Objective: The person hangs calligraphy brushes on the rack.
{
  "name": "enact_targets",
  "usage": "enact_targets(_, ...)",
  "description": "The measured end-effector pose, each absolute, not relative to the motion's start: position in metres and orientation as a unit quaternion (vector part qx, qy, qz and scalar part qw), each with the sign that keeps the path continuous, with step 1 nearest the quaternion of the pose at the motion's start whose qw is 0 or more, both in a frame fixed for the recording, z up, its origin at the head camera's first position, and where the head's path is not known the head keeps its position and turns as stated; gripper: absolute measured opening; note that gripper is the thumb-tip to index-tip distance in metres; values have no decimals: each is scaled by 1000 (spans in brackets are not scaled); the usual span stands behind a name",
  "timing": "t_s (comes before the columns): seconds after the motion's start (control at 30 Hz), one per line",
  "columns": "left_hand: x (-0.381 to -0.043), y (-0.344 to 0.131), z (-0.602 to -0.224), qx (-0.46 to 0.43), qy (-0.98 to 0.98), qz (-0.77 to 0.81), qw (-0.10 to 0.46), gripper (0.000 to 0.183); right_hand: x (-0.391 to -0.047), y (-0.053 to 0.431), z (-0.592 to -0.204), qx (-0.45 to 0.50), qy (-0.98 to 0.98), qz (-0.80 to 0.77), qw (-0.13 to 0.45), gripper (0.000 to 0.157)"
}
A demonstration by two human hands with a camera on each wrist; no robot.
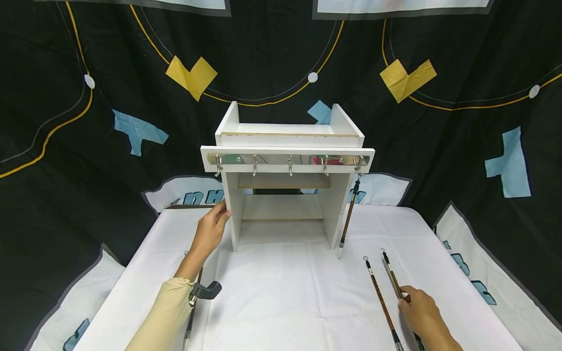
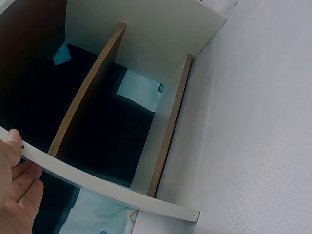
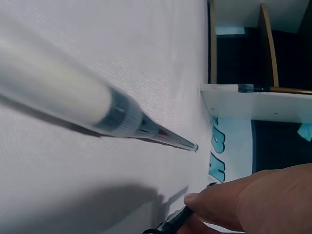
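A white wooden shelf (image 1: 232, 219) with a hook rail (image 1: 272, 168) across its front stands on the table. My left hand (image 1: 211, 229) holds its left side panel, thumb on the front edge and fingers behind in the left wrist view. From the rightmost hook hangs a calligraphy brush (image 1: 349, 214), its capped tip down. At the right of the table my right hand (image 1: 423, 312) pinches a second calligraphy brush (image 1: 392, 275) by its handle; the hand hides part of it. Beside it lies another calligraphy brush (image 1: 380, 295), whose clear-capped white tip looms large in the right wrist view.
One more brush (image 1: 190, 324) lies at the left, partly covered by my left forearm. A white cloth (image 1: 272, 302) covers the table. Behind hangs a dark curtain (image 1: 272, 48) with yellow and blue tape pieces.
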State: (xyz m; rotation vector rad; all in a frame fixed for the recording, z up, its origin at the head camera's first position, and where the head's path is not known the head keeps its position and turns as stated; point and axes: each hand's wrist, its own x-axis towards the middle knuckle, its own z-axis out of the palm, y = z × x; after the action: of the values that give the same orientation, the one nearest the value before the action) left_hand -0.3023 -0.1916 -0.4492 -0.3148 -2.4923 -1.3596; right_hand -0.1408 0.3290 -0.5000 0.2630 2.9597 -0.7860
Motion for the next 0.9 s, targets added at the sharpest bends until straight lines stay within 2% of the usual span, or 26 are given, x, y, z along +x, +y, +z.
enact_targets(0.4, -301, -192, -447, -113, -864, -470, 141, 54, -140, 329, -482, 61, 962, -264, -12, 38)
enact_targets(0.57, -300, -191, -446, -111, -865, -469, 139, 53, -138, 319, -471, 66, 955, -284, -55, 39)
enact_targets(0.9, -300, -191, -445, -109, -864, -473, 135, 53, -132, 295, -451, 55, 935, -299, -182, 37)
